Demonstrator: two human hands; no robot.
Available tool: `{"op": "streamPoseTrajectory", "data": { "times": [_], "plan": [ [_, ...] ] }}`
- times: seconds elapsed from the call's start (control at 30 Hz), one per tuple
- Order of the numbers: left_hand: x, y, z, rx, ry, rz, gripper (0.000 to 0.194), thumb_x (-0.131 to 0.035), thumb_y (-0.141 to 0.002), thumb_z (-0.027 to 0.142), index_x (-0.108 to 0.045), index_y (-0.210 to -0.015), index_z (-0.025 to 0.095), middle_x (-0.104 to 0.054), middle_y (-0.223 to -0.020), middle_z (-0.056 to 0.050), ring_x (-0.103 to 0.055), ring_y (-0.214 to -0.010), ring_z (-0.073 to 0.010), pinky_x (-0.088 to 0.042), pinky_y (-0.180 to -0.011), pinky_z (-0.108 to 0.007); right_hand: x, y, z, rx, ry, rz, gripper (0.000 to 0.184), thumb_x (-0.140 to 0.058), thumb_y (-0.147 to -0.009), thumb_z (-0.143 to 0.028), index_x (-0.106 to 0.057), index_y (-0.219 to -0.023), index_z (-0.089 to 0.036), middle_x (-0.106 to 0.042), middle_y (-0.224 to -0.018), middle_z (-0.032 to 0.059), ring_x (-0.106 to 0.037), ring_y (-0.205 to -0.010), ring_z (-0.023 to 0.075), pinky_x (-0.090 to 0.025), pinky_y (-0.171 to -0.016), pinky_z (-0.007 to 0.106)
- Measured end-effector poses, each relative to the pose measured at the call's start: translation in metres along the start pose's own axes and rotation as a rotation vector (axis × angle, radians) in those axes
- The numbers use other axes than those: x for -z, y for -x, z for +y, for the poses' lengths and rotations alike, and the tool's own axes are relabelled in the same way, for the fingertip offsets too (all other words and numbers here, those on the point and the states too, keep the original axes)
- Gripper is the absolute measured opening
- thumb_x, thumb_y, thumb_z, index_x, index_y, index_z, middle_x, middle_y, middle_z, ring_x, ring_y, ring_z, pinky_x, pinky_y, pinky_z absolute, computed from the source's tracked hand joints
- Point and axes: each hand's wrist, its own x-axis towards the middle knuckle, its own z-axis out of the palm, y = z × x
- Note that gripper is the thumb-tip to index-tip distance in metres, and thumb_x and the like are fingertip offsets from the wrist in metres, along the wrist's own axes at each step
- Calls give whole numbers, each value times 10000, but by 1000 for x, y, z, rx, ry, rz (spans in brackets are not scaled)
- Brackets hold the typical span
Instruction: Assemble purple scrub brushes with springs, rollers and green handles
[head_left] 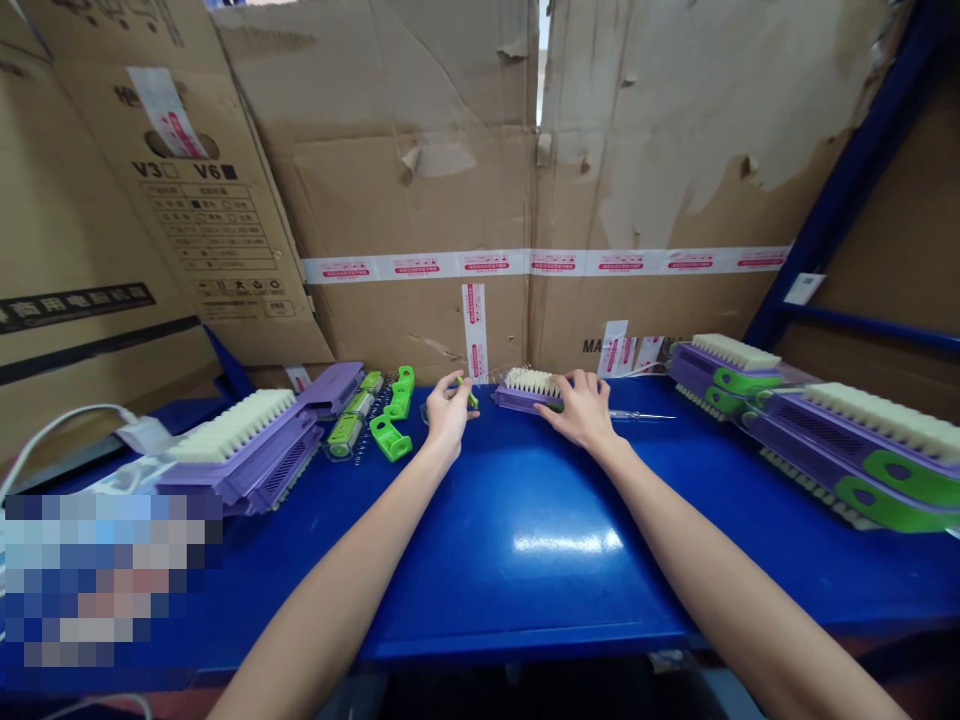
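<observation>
My left hand [448,408] is closed in a pinch on a small green plastic part [466,392] at the far side of the blue table [525,540]. Just to its right, my right hand [581,408] rests on a purple brush [525,390] with white bristles facing up, fingers curled over its right end. The two hands are a short gap apart. A thin clear tool [641,415] lies on the table right of my right hand.
Purple brushes are stacked at the left [240,450]; beside them lie loose green parts [394,420] and springs. At the right stand rows of finished purple-and-green brushes [847,440]. Cardboard [465,180] walls the back. A white cable [52,430] runs at far left.
</observation>
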Motion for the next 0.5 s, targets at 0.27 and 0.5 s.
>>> {"op": "streamPoseTrajectory", "data": {
  "times": [0.27, 0.5],
  "plan": [
    [-1, -1, 2, -17, -36, 42, 321, -611, -804, 299, -564, -1092, 166, -531, -715, 17, -540, -548, -60, -462, -467, -147, 1, -9, 0, -89, -155, -240, 753, -604, -748, -505, -371, -1394, -195, -543, -1215, 179, -485, -1115, 339, -350, -917, 464],
    [-2, 0, 1, -102, -121, 14, 331, -591, -784, 272, -595, -1095, 159, -548, -698, 13, -509, -508, -75, -393, -413, -165, 27, -5, 23, -4, -47, -438, 943, -784, -544, -452, -400, -1385, -267, -537, -1271, 162, -419, -1201, 425, -156, -977, 678]
  ]
}}
